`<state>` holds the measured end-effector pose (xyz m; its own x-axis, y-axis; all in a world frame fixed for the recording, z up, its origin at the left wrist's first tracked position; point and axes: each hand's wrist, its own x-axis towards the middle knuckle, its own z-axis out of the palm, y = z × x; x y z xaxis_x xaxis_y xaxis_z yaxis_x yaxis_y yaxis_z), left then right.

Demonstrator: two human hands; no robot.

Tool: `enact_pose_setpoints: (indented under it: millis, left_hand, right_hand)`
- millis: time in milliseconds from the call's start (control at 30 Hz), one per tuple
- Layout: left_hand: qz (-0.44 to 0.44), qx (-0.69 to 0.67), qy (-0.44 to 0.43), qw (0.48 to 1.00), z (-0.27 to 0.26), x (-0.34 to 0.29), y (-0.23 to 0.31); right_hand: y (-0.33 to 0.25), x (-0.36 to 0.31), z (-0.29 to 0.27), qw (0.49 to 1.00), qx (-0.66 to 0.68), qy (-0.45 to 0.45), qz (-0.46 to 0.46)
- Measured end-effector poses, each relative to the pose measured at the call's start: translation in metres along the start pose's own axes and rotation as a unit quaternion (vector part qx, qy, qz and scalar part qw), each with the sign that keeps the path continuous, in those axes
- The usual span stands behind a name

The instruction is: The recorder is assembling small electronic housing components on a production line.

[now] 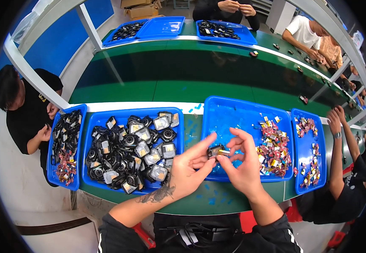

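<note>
Between my hands, in front of my chest, is a small black watch case [212,150]. A little yellow-and-silver part [224,152] sticks out of its right side. My left hand [191,164] grips the case between its fingers and thumb. My right hand [245,166] has its thumb against the case's lower right, its fingers curled above. Fingers partly hide the case. To the left, a blue tray [180,126] is heaped with black watch cases [128,139], several with clear covers. Small red, yellow and silver parts [274,145] are piled on the right of another blue tray [210,114], beneath my hands.
Narrower blue trays flank these: a left one [83,122] with black and red parts, a right one [321,156] with red parts. Blue film scraps lie on the green bench [200,201]. Beyond runs a green conveyor belt [149,80]. Co-workers sit left, right and opposite.
</note>
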<state>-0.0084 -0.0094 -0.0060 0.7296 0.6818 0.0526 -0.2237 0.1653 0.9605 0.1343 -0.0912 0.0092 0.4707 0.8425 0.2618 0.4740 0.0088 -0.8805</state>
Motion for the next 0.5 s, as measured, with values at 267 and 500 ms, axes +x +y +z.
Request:
enact_pose_setpoints:
  millis: [267,500]
  left_hand:
    - [0.141,0.478,0.055,0.865,-0.030,0.007,0.038]
    - [0.156,0.727,0.004,0.669,-0.089,-0.009,0.016]
  right_hand:
    - [0.014,0.054,-0.008,0.997,0.012,-0.070,0.000]
    - [0.106,0.226,-0.035,0.959,-0.265,0.039,0.089]
